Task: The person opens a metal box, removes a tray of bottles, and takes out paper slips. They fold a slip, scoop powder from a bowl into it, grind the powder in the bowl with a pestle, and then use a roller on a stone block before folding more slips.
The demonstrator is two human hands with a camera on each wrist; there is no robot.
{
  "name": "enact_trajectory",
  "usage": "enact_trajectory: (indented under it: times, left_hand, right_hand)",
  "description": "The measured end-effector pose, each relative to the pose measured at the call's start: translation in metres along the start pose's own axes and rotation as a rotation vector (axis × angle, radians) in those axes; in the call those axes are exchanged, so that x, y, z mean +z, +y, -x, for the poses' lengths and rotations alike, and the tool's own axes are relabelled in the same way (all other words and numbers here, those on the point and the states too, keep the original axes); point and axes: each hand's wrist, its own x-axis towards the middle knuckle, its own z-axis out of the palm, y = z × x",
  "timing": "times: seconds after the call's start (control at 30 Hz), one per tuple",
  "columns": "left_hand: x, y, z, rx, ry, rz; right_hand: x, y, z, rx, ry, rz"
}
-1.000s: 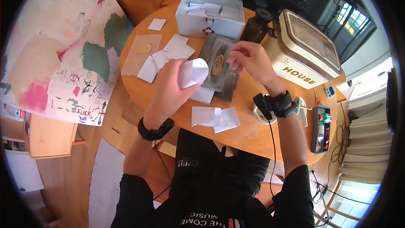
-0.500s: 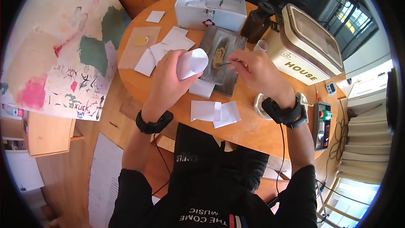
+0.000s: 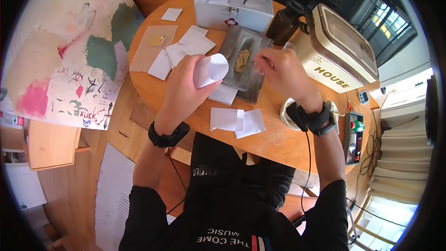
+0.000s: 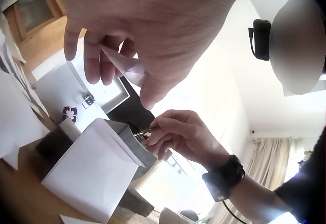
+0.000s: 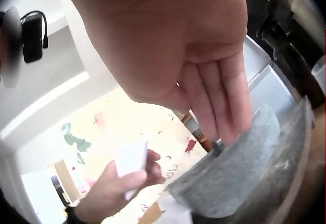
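Note:
My left hand (image 3: 183, 90) holds a small white paper envelope (image 3: 210, 72) upright, its rounded mouth spread open, thumb on one side and fingers on the other. In the left wrist view, my right hand (image 4: 178, 135) pinches a thin metal tool (image 4: 146, 131); its tip is hidden behind other things there. In the head view the right hand hovers just right of a brown, paste-like heap (image 3: 242, 60) on a dark grey stone slab (image 3: 253, 86). More white envelopes (image 3: 226, 120) lie near the table's front edge and left of the slab.
A white metal box (image 3: 213, 16) with its lid up holds paper packets at the back. Beside it stand a dark jar (image 3: 283, 25) and a cream bin marked HOUSE (image 3: 332, 79). A white bowl (image 3: 286, 120) and a tray of bottles (image 3: 355, 135) sit on the right.
The right hand first moved right and toward the body, its metal tool reaching the brown heap, then rose slightly away. The left hand keeps holding the envelope in nearly the same place.

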Motion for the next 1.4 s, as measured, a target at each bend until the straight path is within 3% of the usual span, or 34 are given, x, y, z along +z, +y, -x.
enact_trajectory:
  times: [0.13, 0.23, 0.33, 0.43, 0.53, 0.63, 0.73, 0.93, 1.13, 1.4]
  left_hand:
    - [0.001, 0.002, 0.002, 0.013, -0.006, -0.001]
    - [0.001, 0.000, 0.003, 0.015, -0.007, -0.012]
    - [0.000, -0.003, 0.004, 0.012, -0.017, -0.001]
    - [0.001, -0.003, 0.004, 0.018, -0.026, -0.020]
    - [0.003, -0.002, 0.005, 0.030, -0.022, -0.048]
    - [0.003, 0.000, 0.006, 0.032, -0.030, -0.082]
    - [0.003, 0.001, 0.006, 0.033, -0.039, -0.070]
    - [0.002, 0.002, 0.009, 0.027, -0.051, -0.070]
    - [0.000, 0.001, 0.011, 0.026, -0.051, -0.071]
    - [0.003, 0.006, 0.001, -0.001, -0.068, -0.132]
  right_hand:
    - [0.015, 0.012, -0.003, -0.106, 0.138, 0.113]
    - [0.022, -0.002, 0.008, -0.123, 0.048, 0.196]
    - [0.021, -0.014, 0.015, -0.052, 0.084, 0.025]
    - [0.019, 0.001, 0.014, -0.023, 0.064, 0.113]
    - [0.012, 0.009, -0.006, 0.061, 0.162, -0.116]
    - [0.010, 0.034, -0.026, 0.062, 0.135, -0.049]
    - [-0.004, 0.040, -0.043, 0.390, -0.035, -0.307]
    - [-0.008, 0.070, -0.055, 0.639, -0.274, -0.655]
    - [0.005, 0.077, -0.037, 0.726, -0.299, -0.887]
    - [-0.001, 0.068, -0.025, 0.670, -0.144, -1.091]
